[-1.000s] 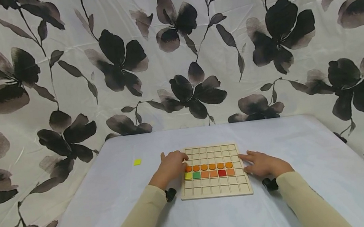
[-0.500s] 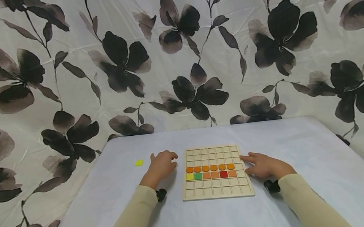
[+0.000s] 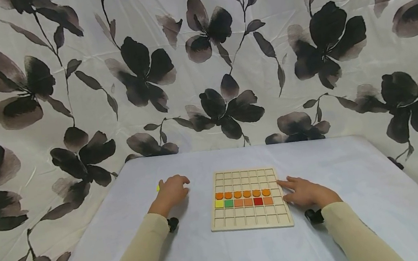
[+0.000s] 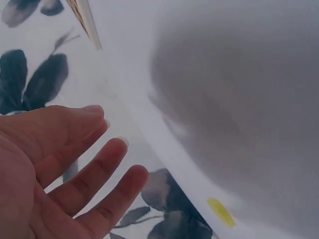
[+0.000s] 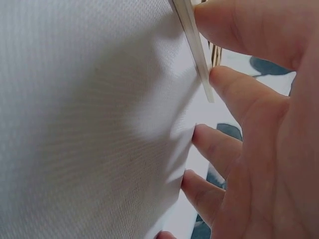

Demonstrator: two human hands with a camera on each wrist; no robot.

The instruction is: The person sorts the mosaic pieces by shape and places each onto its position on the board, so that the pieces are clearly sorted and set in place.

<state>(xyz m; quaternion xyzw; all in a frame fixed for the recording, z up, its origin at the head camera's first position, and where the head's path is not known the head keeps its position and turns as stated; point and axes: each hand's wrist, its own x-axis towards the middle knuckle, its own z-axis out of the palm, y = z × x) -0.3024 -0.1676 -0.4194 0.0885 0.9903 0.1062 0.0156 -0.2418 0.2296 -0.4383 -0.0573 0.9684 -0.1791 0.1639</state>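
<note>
My left hand [image 3: 170, 194] hovers over the white table, left of a wooden grid board [image 3: 250, 221], its fingers loosely bent around nothing. A small yellow square tile [image 4: 221, 212] lies on the table just beyond that hand; in the head view the hand covers most of it. My right hand [image 3: 306, 192] rests at the board's right side. In the right wrist view its thumb and forefinger touch the board's edge [image 5: 194, 42], and other fingertips rest on the cloth. One row of the board carries several orange discs [image 3: 237, 194]; the row below carries coloured square tiles, including a green tile [image 3: 229, 203] and a red tile [image 3: 258, 201].
A white cloth covers the table [image 3: 194, 256]. Behind it hangs a pale curtain [image 3: 201, 70] printed with dark flowers, close to the table's far edge.
The left hand has moved left from the board's left edge towards the loose yellow tile, now partly covering it. The right hand stays at the board's right edge.
</note>
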